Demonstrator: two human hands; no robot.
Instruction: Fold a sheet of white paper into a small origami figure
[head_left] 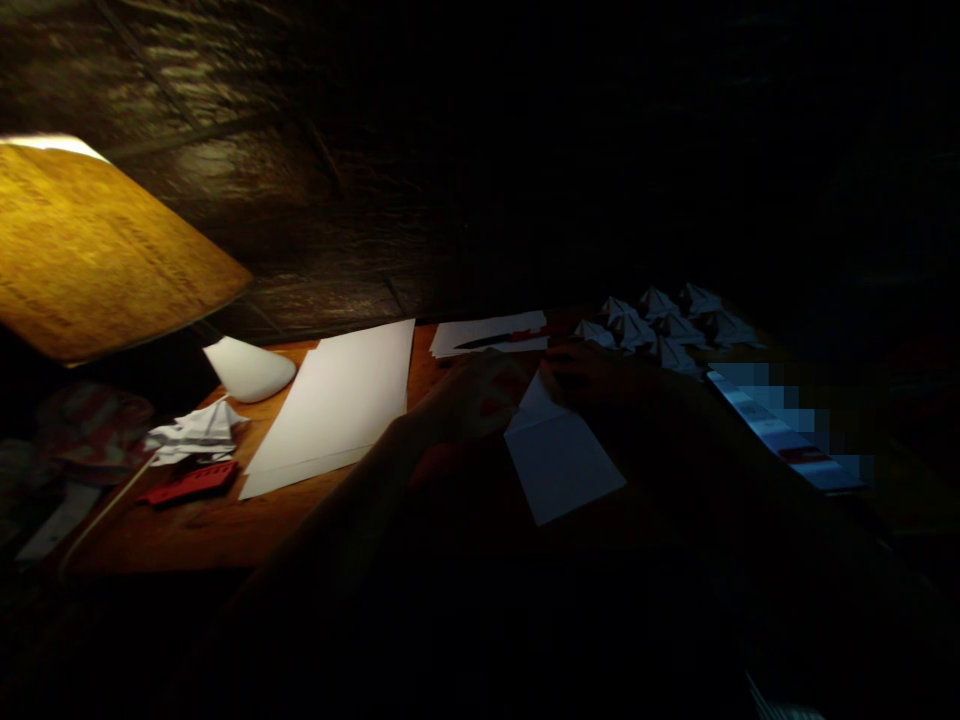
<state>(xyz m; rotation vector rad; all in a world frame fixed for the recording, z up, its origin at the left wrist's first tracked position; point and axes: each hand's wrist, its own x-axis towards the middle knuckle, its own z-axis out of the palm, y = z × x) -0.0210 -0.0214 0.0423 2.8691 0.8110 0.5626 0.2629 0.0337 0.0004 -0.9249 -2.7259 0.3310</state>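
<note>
The scene is very dark. A partly folded white paper sheet [559, 460] lies on the wooden table [225, 525] in front of me. My left hand [480, 395] rests at the paper's upper left corner, fingers curled on its folded top edge. My right hand [581, 380] presses on the top of the same paper from the right, fingers bent. Both forearms run down into shadow.
A stack of white sheets [337, 405] lies left of the hands. A lamp shade [82, 250] glows at far left. Several folded paper pieces [664, 325] sit at the back right. A knife on paper [491, 338], crumpled paper [196, 430] and a red object [191, 482] lie nearby.
</note>
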